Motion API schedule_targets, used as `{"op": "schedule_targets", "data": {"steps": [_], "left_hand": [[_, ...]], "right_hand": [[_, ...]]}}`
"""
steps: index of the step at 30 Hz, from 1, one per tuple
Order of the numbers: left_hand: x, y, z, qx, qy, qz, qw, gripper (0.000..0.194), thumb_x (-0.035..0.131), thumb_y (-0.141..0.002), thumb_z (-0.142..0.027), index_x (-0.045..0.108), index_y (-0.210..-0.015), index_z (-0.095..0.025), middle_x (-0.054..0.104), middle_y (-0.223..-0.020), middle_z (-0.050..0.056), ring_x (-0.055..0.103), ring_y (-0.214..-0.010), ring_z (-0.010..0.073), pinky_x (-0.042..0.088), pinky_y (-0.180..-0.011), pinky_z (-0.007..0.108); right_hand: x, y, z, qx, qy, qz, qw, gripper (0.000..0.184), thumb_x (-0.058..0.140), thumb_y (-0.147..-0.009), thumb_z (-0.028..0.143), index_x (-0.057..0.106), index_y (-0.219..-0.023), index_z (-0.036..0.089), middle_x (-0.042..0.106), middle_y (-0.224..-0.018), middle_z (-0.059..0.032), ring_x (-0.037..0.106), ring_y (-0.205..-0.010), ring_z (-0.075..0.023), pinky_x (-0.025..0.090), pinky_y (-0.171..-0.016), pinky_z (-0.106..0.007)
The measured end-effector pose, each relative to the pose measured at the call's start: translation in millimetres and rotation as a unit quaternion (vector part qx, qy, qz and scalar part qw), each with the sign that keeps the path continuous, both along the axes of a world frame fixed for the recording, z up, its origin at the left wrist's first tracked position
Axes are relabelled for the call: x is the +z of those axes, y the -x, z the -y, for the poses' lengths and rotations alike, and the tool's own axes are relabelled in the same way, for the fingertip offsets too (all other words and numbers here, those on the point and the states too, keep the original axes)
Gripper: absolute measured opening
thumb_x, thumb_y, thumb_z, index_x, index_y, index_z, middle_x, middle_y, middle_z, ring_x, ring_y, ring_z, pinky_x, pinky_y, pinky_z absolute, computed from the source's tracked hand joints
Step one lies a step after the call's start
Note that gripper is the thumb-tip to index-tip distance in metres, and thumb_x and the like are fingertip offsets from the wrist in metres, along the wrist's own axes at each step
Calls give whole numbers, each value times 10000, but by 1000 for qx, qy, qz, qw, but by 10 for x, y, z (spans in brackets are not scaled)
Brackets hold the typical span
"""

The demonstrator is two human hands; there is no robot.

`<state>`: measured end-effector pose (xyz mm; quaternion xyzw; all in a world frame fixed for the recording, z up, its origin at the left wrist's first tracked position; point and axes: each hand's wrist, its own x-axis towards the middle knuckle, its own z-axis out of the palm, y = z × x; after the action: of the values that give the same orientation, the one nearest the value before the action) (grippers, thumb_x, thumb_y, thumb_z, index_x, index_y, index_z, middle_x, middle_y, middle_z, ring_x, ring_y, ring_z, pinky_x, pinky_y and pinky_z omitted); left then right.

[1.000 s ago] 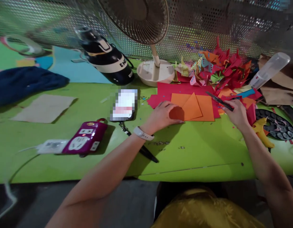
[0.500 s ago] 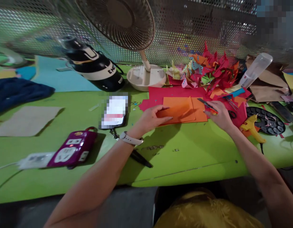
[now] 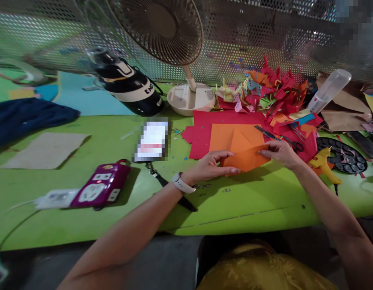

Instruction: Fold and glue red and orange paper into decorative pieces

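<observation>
My left hand (image 3: 212,165) pinches the left end of a folded orange paper (image 3: 247,159) between thumb and fingers. The paper's right corner is gripped by the fingertips of my right hand (image 3: 280,154), so it is held up just above the table's surface. Behind it, an orange sheet (image 3: 219,135) lies flat on red paper (image 3: 200,143). A pair of scissors (image 3: 272,136) with dark blades and handles rests on the papers just beyond my right hand.
Left of my hands lie a phone (image 3: 152,141) with a black strap and a purple power strip (image 3: 103,185). A fan (image 3: 191,98), a black bottle (image 3: 132,90) and a heap of folded paper (image 3: 271,88) stand behind. At right are a yellow glue gun (image 3: 324,165) and a black round tray (image 3: 343,155).
My right hand has left the scissors and taken the orange paper's right corner. My left hand has drawn the paper nearer and lifted it off the flat sheet. The view has shifted slightly.
</observation>
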<state>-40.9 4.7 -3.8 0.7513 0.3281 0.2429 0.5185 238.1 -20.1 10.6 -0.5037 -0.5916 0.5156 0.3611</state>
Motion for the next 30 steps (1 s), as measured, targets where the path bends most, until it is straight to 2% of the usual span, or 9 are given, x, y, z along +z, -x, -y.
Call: {"op": "schedule_targets", "data": {"steps": [4, 7, 11, 16, 19, 23, 25, 27, 30], "left_hand": [[-90, 14, -81, -68, -155, -25, 985, 512, 656, -865, -464, 599, -1298, -197, 558, -1437, 153, 502, -1350, 288, 444, -1101, 475], [-172, -8, -114, -116, -270, -78, 953, 558, 651, -884, -409, 536, -1380, -180, 493, -1494, 173, 410, -1426, 305, 348, -1170, 527], [-224, -58, -116, -73, -405, -88, 907, 332, 535, -973, -263, 613, -1285, -181, 551, -1455, 127, 411, -1430, 263, 293, -1207, 517], [-209, -64, -120, -108, -490, -106, 859, 285, 485, -997, -206, 651, -1228, -222, 625, -1385, 49, 493, -1372, 229, 289, -1213, 511], [-229, -78, -122, -105, -517, -105, 843, 240, 492, -994, -213, 696, -1119, -219, 687, -1293, 58, 562, -1307, 197, 340, -1199, 468], [-246, -110, -91, -70, -544, -113, 829, 260, 470, -1010, -222, 661, -1185, -200, 689, -1289, 57, 614, -1245, 181, 419, -1148, 432], [-242, -116, -71, -59, -550, -120, 824, 247, 463, -1014, -234, 677, -1130, -194, 715, -1243, 56, 661, -1176, 179, 473, -1098, 399], [-230, -116, -57, -53, -554, -119, 822, 247, 454, -1019, -248, 684, -1086, -187, 750, -1163, 56, 711, -1067, 167, 536, -1012, 347], [-196, -113, -41, -40, -579, -95, 809, 235, 455, -1020, -249, 674, -1057, -170, 783, -1028, 49, 747, -892, 155, 597, -870, 305]], "right_hand": [[72, -204, -96, -112, 10, -60, 992, 322, 830, -666, 484, 757, -852, 232, 742, -782, -3, 697, -700, -159, 594, -673, -307], [96, -293, -134, -139, 15, -113, 984, 325, 863, -636, 465, 757, -847, 241, 750, -790, 8, 697, -694, -132, 587, -666, -261], [135, -217, -79, -82, 21, -128, 988, 311, 878, -620, 461, 770, -808, 238, 750, -774, 11, 687, -683, -114, 573, -664, -233], [209, -78, 14, -14, 20, -116, 993, 313, 895, -578, 468, 762, -725, 227, 740, -728, 11, 670, -647, -110, 570, -644, -233], [197, -147, -33, -111, -4, -146, 983, 334, 886, -580, 484, 743, -755, 238, 742, -758, 13, 679, -674, -127, 578, -641, -249], [37, -455, -239, -304, -57, -129, 942, 337, 789, -690, 510, 686, -873, 246, 730, -863, 6, 697, -737, -158, 572, -592, -271], [-66, -630, -349, -362, -80, -76, 926, 351, 701, -763, 516, 659, -967, 234, 719, -958, -30, 709, -835, -197, 591, -653, -324], [-129, -736, -407, -416, -116, 11, 902, 433, 634, -819, 500, 611, -1142, 213, 677, -1141, -99, 680, -1026, -250, 585, -823, -418], [-112, -637, -329, -428, -249, 219, 841, 634, 645, -834, 498, 481, -1374, 209, 503, -1417, -174, 449, -1359, -336, 441, -1053, -548]]}}
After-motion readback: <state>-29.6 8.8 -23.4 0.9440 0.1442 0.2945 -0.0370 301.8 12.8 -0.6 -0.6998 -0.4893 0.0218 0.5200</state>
